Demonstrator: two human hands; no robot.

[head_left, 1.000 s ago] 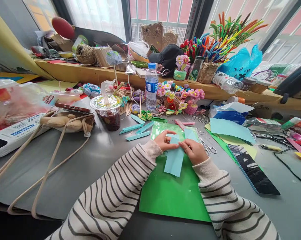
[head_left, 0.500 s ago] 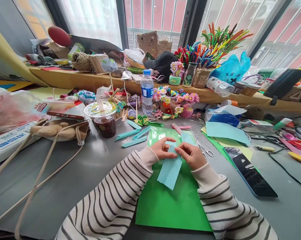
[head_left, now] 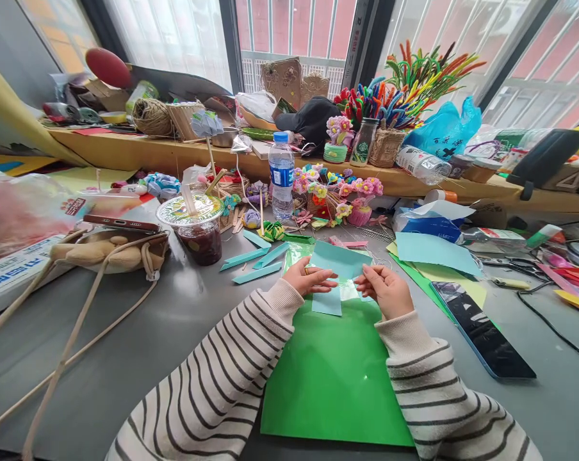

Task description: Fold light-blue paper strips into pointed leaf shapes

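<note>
A light blue paper strip (head_left: 342, 257) is stretched sideways between my two hands. My left hand (head_left: 311, 280) grips its left end, with the fingers extended under its lower edge. At the right end, my right hand (head_left: 385, 289) pinches it near the corner between thumb and bent fingers. Another light blue paper piece (head_left: 326, 305) shows below my left fingers, over the green sheet (head_left: 332, 378). Part of that piece is hidden behind the hand. Several folded light blue strips (head_left: 257, 273) lie to the left of the sheet.
Left of the hands stand a lidded drink cup (head_left: 196, 234) and a beige bag (head_left: 109, 253) with long straps. Behind are a water bottle (head_left: 282, 179) and crochet flowers (head_left: 337, 189). To the right lie a phone (head_left: 484, 330), light blue paper (head_left: 437, 253) and black-handled scissors (head_left: 520, 267).
The held paper strip has turned from hanging down towards me to lying crosswise between my hands. My hands have moved slightly apart, and the right fingers have opened somewhat.
</note>
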